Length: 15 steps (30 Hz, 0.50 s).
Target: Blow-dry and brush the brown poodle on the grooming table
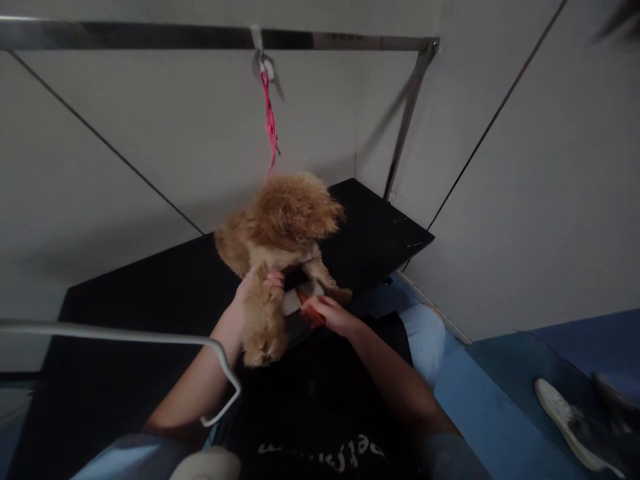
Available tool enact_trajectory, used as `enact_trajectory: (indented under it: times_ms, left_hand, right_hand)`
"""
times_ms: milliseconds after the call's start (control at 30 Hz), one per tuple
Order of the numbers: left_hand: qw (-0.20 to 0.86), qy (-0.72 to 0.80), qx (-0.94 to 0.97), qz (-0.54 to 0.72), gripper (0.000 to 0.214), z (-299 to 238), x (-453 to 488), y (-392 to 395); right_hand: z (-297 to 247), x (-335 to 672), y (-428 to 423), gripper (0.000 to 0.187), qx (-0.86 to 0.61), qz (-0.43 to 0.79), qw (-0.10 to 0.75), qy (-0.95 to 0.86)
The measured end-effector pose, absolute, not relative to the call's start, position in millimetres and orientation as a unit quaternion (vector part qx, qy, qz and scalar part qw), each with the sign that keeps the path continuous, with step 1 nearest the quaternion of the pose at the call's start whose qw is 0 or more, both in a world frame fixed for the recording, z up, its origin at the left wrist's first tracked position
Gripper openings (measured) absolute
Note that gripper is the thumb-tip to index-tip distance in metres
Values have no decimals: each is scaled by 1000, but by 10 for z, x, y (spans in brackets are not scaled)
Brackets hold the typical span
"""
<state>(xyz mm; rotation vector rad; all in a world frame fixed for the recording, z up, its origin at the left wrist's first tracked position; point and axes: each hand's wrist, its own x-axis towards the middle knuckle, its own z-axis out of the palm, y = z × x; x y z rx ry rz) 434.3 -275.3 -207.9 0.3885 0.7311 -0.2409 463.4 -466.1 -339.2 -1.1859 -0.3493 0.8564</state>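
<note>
A small fluffy tan dog (280,227) stands on a black grooming table (150,293), tied by a pink leash (270,127) to an overhead metal bar (150,37). My left hand (267,283) is closed around the dog's front leg, which hangs toward me with the paw (263,347) over the table edge. My right hand (327,313) is closed on a small orange and grey tool (305,303) held right beside that leg. The tool's working end is hidden between my hands.
A bent grey metal arm (150,337) crosses the lower left in front of me. Grey walls close in behind the table. The blue floor (500,413) lies to the right, where another person's white shoe (565,420) shows.
</note>
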Motion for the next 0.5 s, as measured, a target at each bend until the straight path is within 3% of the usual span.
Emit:
enact_trajectory:
  times_ms: [67,133,300,500]
  left_hand:
    - [898,364,217,-119,40,-1991,4340,-2777]
    - [888,372,234,-139,40,-1931,4325,-2785]
    - [888,364,242,-143,39,-1916,4314,-2757]
    - [872,388,258,-148,40,-1895,4322,-2738]
  right_hand:
    - [-3363,4835,-4516,24,-650,291,686,-152]
    - [-3389,4878,-4487,11,-706,257,647,-131]
    - [-3445,4827,-4583,17,-704,285,635,-138]
    - [-3471,5031,-4826,12,-730,210,625,-180]
